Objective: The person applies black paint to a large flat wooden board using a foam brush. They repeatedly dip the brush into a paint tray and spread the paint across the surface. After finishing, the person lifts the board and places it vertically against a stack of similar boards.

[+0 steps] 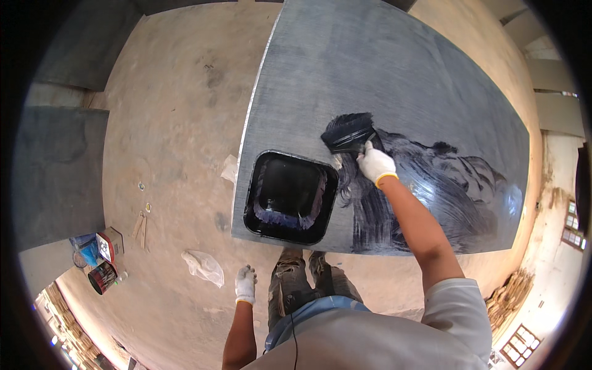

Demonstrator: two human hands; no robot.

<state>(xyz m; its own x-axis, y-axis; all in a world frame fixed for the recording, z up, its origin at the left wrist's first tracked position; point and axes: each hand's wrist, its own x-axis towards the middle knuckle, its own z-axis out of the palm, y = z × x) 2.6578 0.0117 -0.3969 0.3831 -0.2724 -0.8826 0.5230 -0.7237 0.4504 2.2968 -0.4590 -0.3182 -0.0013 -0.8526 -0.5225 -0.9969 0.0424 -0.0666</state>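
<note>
My right hand [375, 164], in a white knit glove with a yellow cuff, grips a wide flat brush [349, 134] loaded with black liquid. The bristles press on a large grey panel [342, 64]. Wet dark streaks [425, 185] spread over its near right part. Left of the brush, a black square tray [290, 196] stands on the panel near its corner, with dark liquid inside and purplish residue on its walls. Low beside my leg hangs my left hand [245, 283], also gloved and with nothing visible in it; its fingers look loosely curled.
A crumpled clear plastic bag [206, 267] lies on the floor, with thin wooden sticks [140, 230] farther left. At the left are a cardboard box [111, 245], an open can [102, 277] and dark panels [60, 171]. Wood is stacked [511, 298] by the right wall.
</note>
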